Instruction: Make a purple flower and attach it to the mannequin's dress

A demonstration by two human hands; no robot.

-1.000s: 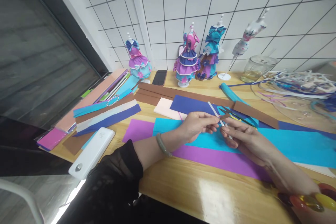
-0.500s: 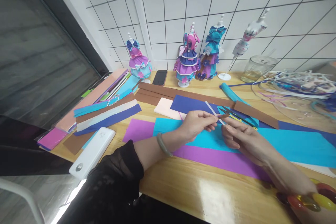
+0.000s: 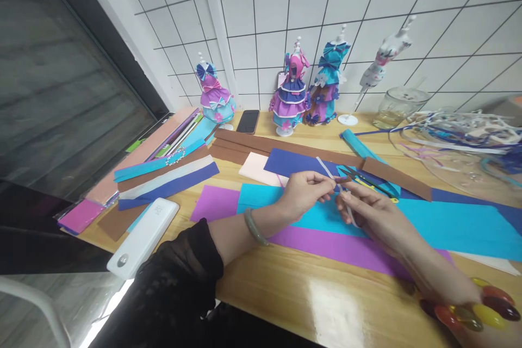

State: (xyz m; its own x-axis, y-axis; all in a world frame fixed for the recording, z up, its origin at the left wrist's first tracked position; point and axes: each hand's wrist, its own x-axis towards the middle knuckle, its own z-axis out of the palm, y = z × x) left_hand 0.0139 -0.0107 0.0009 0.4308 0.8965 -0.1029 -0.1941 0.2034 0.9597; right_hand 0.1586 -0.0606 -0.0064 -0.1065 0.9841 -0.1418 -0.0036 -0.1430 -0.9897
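My left hand (image 3: 306,196) is closed, its thumb and fingertips pinching a thin white strip (image 3: 324,167) where it crosses a small brown piece (image 3: 343,179). Close beside it, my right hand (image 3: 369,209) is also closed in a pinch on the strip; one end hangs below its fingers. Both hands are above a long turquoise sheet (image 3: 457,225) lying over a purple sheet (image 3: 346,253). A black and yellow tool, seemingly scissors (image 3: 367,181), lies just behind my right hand, partly hidden by it.
Three dressed mini mannequins (image 3: 291,95) and a bare one (image 3: 385,57) stand along the tiled wall. A phone (image 3: 248,121), glass jar (image 3: 402,106) and ribbon heap (image 3: 468,130) are at the back. Folded sheets (image 3: 171,187) and a white device (image 3: 144,236) lie left.
My right hand has shifted slightly left, nearer my left fingertips. The white strip now runs below the right fingers, with more of its lower end showing. My left hand has barely moved.
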